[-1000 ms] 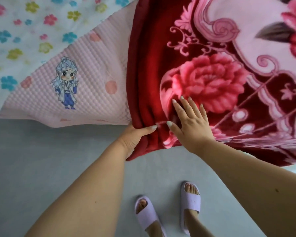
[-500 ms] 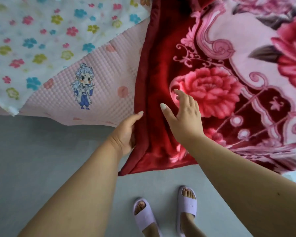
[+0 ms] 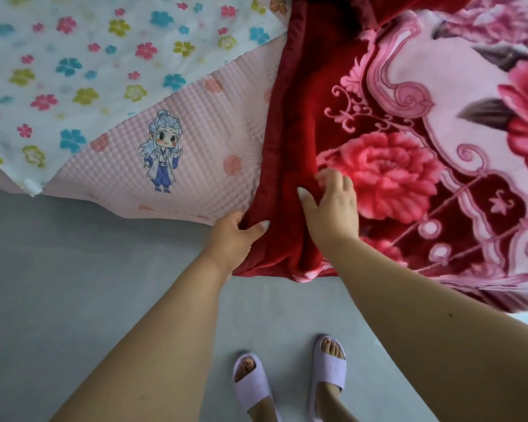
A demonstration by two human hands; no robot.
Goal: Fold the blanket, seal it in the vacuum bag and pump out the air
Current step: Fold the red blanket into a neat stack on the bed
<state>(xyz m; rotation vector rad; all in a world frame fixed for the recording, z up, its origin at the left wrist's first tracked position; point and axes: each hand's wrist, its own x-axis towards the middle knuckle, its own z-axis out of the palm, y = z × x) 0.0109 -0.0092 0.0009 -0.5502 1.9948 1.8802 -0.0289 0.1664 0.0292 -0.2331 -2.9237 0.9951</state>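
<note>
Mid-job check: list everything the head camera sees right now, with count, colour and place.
blanket: one, dark red with pink flowers, right half, its corner hanging over the floor
quilted sheet: one, pale pink with a cartoon figure, centre left, under the blanket's edge
flowered sheet: one, white with coloured blossoms, upper left
floor: grey, lower part
slippers: two, lilac, bottom centre, on the feet
left hand: grips the blanket's edge
right hand: on the blanket's top, fingers blurred
</note>
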